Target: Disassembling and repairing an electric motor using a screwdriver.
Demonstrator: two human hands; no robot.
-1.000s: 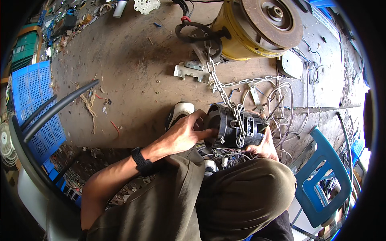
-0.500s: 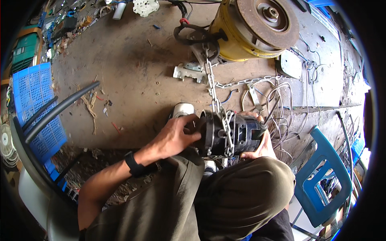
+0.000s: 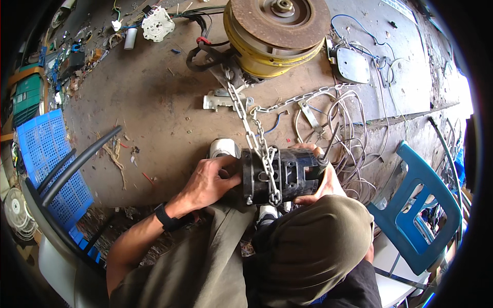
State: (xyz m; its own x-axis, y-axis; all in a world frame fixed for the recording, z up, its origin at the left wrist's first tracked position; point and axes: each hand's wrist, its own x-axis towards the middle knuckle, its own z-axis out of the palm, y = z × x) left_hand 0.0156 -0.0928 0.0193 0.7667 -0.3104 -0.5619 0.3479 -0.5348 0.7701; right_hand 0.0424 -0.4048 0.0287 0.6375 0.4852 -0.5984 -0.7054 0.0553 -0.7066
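Note:
A black cylindrical motor housing [image 3: 294, 176] with cut-out slots lies sideways in front of my knees. A metal chain [image 3: 250, 134] runs down to it and loops across its body. My right hand [image 3: 328, 184] grips the housing's right end, thumb below and fingers over the far side. At the left end, my left hand [image 3: 208, 180] is curled with thumb and fingers closed against the housing; its fingertips are partly hidden in the dark there. Between the right hand and the housing, a short metal stub [image 3: 322, 160] sticks out.
A yellow machine [image 3: 267, 60] with a rusty disc [image 3: 277, 23] stands ahead, beside a metal bracket [image 3: 226, 100]. Loose grey cable [image 3: 354, 105] lies to the right. A blue chair back [image 3: 418, 205] rises at right, a blue perforated basket [image 3: 49, 154] at left.
The whole view has shifted, so the yellow machine and the housing appear farther left. Both hands stay at the housing's two ends, with little change in grip.

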